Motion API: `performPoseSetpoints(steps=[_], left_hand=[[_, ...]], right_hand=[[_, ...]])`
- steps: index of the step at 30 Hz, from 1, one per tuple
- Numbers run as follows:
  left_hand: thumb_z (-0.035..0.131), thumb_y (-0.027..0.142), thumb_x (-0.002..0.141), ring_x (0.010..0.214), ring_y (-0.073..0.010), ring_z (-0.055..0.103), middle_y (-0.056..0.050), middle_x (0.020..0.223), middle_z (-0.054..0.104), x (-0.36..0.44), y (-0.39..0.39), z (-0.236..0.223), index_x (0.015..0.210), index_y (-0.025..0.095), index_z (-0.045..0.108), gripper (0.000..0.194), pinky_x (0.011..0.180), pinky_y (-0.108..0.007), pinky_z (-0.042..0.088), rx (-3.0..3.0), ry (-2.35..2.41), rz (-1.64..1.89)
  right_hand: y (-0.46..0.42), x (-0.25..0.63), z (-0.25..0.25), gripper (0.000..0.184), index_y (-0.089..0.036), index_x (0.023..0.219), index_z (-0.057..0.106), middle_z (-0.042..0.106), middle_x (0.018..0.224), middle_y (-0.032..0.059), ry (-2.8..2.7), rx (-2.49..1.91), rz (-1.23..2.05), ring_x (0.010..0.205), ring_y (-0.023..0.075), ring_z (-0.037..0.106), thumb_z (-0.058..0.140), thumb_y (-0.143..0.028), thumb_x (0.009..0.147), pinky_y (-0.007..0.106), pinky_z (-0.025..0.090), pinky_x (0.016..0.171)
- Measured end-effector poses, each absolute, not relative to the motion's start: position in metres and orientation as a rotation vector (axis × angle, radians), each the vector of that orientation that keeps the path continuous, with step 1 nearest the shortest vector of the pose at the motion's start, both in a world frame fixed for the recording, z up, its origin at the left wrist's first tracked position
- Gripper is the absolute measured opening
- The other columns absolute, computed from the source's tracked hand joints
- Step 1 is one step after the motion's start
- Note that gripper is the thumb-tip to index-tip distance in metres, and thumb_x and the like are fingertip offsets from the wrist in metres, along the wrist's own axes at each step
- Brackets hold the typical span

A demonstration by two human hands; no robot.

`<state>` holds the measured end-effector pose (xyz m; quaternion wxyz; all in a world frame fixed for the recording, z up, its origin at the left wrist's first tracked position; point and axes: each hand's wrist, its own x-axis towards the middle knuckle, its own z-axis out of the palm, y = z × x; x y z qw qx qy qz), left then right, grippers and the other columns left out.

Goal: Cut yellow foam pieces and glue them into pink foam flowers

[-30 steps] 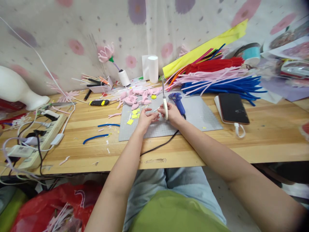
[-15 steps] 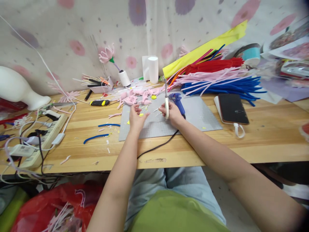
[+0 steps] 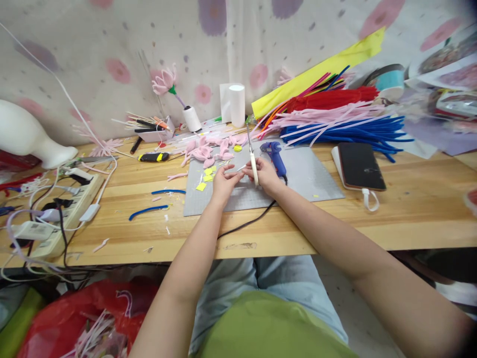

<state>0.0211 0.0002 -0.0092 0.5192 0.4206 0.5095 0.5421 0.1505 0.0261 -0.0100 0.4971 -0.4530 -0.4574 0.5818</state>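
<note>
Right hand (image 3: 261, 174), angled inward, holds white-handled scissors (image 3: 254, 169) beside the left hand (image 3: 224, 185), whose fingertips seem pinched on a small piece (image 3: 243, 170)

Both forearms reach forward, converging. Left hand (image 3: 224, 185) palm inward, fingers bent; right hand (image 3: 264, 175) curled, fingertips of both nearly meeting.
</note>
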Motion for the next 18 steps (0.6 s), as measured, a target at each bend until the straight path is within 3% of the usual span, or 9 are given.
performPoseSetpoints(steps=[7,18], left_hand=[[0.077,0.021,0.055,0.068,-0.0147,0.065,0.001,0.067,0.067,0.0218,-0.0016,-0.0065,0.095,0.019,0.048,0.049,0.078,-0.032,0.048,0.997,1.204,1.342],[0.074,0.022,0.058,0.07,-0.0157,0.066,0.0,0.071,0.068,0.0222,0.0003,-0.0103,0.096,0.019,0.048,0.045,0.075,-0.032,0.049,0.973,1.218,1.325]], right_hand=[[0.0242,0.1525,-0.0098,0.043,-0.02,0.076,0.049,0.051,0.051,-0.0073,-1.148,-1.101,1.396,0.041,0.0068,0.045,0.08,-0.037,0.052,0.019,0.033,0.038],[0.0258,0.1509,-0.0093,0.049,-0.02,0.075,0.046,0.054,0.056,-0.0086,-1.092,-1.07,1.394,0.041,0.0051,0.046,0.082,-0.032,0.045,0.02,0.036,0.04]])
